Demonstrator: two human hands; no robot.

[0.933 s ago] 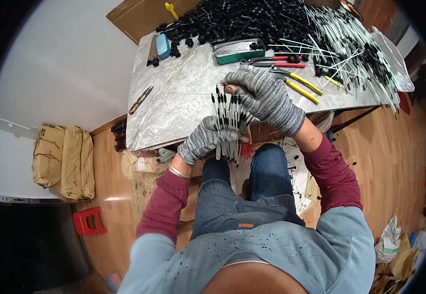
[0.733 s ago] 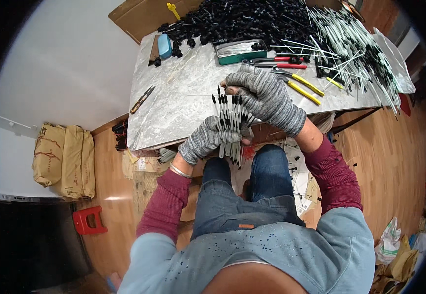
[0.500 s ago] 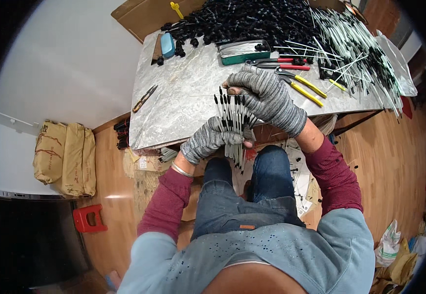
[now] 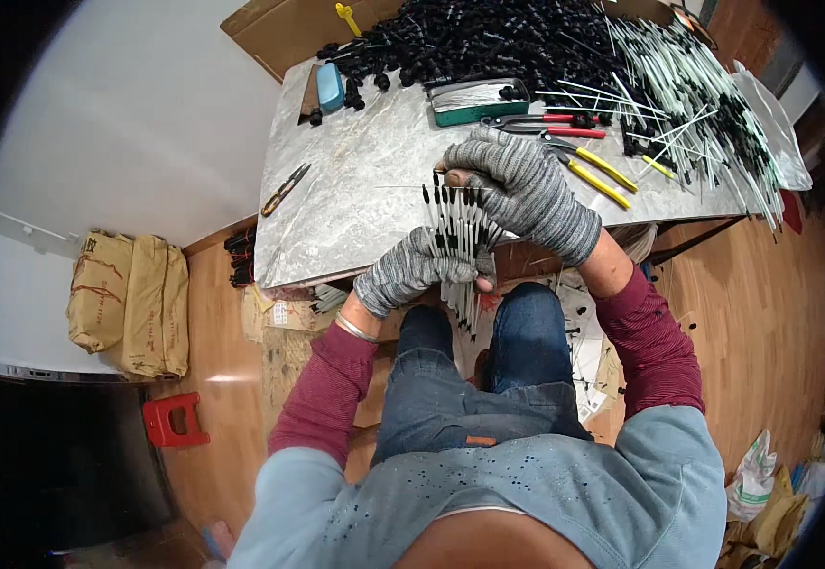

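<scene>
My left hand (image 4: 405,273), in a grey knitted glove with bare fingertips, is closed around a fanned bundle of thin white rods (image 4: 460,242) with black tips and black middle bands. The bundle stands above my knees at the table's front edge, tips pointing away from me. My right hand (image 4: 531,194), gloved alike, is bent over the top of the bundle with thumb and forefinger pinched together. A thin wire (image 4: 398,187) runs sideways from these fingers across the black tips. The fingers partly hide the tips on the right.
On the marble-patterned table (image 4: 322,209) lie a cutter knife (image 4: 285,190), red-handled pliers (image 4: 555,131) and yellow-handled pliers (image 4: 594,171). Behind them are a green tray of white strips (image 4: 479,102), a blue box (image 4: 330,87), a heap of black parts (image 4: 507,43) and piled white rods (image 4: 687,85).
The whole view has shifted slightly. Both hands keep nearly the same hold, and the right fingers stay at the bundle's black tips with the wire.
</scene>
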